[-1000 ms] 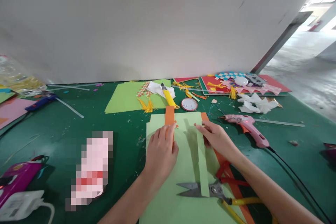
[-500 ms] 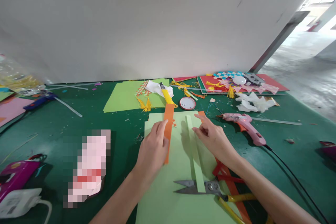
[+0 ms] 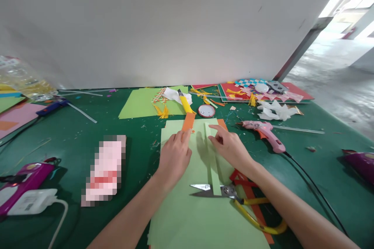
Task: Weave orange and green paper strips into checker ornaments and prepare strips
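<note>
An orange paper strip (image 3: pixel 189 122) runs under the curled fingers of my left hand (image 3: pixel 175 159), which grips it against light green paper sheets (image 3: pixel 187 218); its lower part is hidden. My right hand (image 3: pixel 230 146) has thumb and index finger apart, with both tips at the right edge of a narrow light green paper strip (image 3: pixel 213 163). The lower end of that strip lies across the blades of yellow-handled scissors (image 3: pixel 226 190). Beyond my left hand is a yellow cutter knife (image 3: pixel 185 103), its handle meeting the orange strip's far end.
A pink glue gun (image 3: pixel 267 132) with a cord lies at right, a blue glue gun (image 3: pixel 52 107) at far left. A blurred pink object (image 3: pixel 106 171) sits left of my arm. Behind are a round lid (image 3: pixel 206 111), yellow tassels (image 3: pixel 163 111) and crumpled white paper (image 3: pixel 277 110).
My left hand has moved over the orange strip and now covers its lower part. My right fingertips have reached the green strip's edge. The view has shifted slightly.
</note>
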`<state>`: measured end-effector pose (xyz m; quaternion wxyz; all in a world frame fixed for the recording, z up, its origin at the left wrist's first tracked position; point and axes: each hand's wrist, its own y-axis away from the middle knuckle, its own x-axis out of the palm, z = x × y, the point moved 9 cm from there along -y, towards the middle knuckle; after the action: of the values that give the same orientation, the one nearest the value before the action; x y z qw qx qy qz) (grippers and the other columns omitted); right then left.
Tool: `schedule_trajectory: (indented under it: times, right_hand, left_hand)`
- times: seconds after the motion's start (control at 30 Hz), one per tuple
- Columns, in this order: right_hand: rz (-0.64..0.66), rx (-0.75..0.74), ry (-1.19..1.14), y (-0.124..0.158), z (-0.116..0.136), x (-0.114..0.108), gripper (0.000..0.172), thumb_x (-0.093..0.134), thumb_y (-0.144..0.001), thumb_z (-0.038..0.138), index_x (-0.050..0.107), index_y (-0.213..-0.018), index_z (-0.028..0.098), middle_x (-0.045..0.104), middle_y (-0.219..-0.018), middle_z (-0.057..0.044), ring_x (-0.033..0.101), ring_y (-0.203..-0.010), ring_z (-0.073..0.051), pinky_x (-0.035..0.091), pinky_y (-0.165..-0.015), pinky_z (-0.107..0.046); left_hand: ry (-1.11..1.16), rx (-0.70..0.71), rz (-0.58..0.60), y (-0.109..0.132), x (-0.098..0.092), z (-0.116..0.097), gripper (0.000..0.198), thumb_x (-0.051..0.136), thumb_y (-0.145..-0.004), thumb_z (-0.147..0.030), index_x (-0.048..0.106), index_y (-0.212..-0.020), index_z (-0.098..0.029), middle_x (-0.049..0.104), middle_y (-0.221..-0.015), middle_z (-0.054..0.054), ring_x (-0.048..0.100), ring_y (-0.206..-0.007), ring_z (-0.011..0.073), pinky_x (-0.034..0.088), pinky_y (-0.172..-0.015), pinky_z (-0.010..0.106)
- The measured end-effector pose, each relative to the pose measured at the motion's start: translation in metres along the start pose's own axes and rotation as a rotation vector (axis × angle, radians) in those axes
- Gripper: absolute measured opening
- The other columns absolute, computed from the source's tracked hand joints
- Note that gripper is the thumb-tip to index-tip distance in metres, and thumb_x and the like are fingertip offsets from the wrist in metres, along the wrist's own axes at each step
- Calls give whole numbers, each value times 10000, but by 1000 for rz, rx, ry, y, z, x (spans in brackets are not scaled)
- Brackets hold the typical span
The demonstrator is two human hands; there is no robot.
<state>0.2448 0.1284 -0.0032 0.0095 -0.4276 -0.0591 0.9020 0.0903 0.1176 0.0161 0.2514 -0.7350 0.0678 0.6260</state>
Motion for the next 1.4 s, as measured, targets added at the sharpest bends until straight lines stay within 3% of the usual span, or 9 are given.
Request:
schedule_trajectory:
  times: [0.17, 0.37, 0.5, 0.6, 0.77, 0.9, 1.07, 1.4]
  right_hand:
    - [-2, -10, -6, 0, 0, 2, 411, 463, -851, 312, 557, -1237, 204, 629, -648, 0, 514, -547, -161, 363, -590, -269]
    - [-14, -3, -90, 1, -3, 2, 408, 489, -822, 307, 583, -1210, 223, 603, -625, 6, 494, -547, -163, 344, -594, -269]
    - [11, 40, -243, 0, -3, 2, 314, 515, -817, 345, 650, -1061, 200, 553, -581, 15, 462, -535, -146, 344, -577, -265]
    - [128, 83, -438, 1, 1, 9, 330, 505, -836, 453, 660, -908, 171, 542, -588, 7, 472, -523, -128, 360, -520, -251]
    - [282, 101, -752, 4, 11, 15, 380, 566, -795, 535, 603, -730, 163, 582, -698, -15, 521, -602, -112, 396, -532, -233]
    - [273, 129, -857, 5, 9, 16, 354, 684, -721, 478, 579, -625, 154, 535, -581, 24, 441, -529, -81, 353, -530, -239]
    - [271, 141, -909, 5, 8, 18, 333, 736, -678, 438, 611, -586, 144, 522, -547, 29, 444, -530, -82, 328, -523, -245]
    - [138, 191, -931, -4, -7, -2, 326, 696, -708, 462, 619, -652, 150, 535, -612, 17, 450, -533, -72, 297, -482, -236]
  left_hand:
    - [7, -32, 22, 1, -2, 2, 512, 425, -816, -44, 419, -1307, -188, 643, -1085, 77, 639, -803, 194, 475, -617, 279]
    - [116, -172, 85, -1, -9, 20, 434, 444, -813, -65, 515, -1227, -175, 673, -802, 53, 642, -738, 213, 450, -596, 274]
    - [484, -267, 28, -5, -23, 31, 346, 493, -826, -147, 577, -1155, -212, 696, -833, 33, 658, -737, 182, 494, -720, 289]
    - [853, -283, -9, -8, -28, 29, 289, 537, -831, -227, 607, -1110, -207, 695, -904, 33, 658, -833, 162, 505, -803, 262]
    - [1162, -258, 106, -6, -16, 11, 324, 576, -835, -273, 602, -1141, -170, 681, -934, 54, 639, -899, 158, 502, -824, 243]
    - [1222, -254, 163, -2, -5, 0, 367, 564, -858, -347, 575, -1185, -180, 665, -874, 35, 628, -826, 152, 503, -735, 235]
    - [1178, -248, 187, -1, 5, -3, 443, 624, -821, -380, 552, -1208, -177, 610, -737, -4, 590, -718, 142, 459, -665, 235]
    - [1220, -246, 280, 0, 13, -6, 483, 633, -807, -367, 527, -1232, -165, 490, -669, -34, 463, -612, 117, 376, -577, 232]
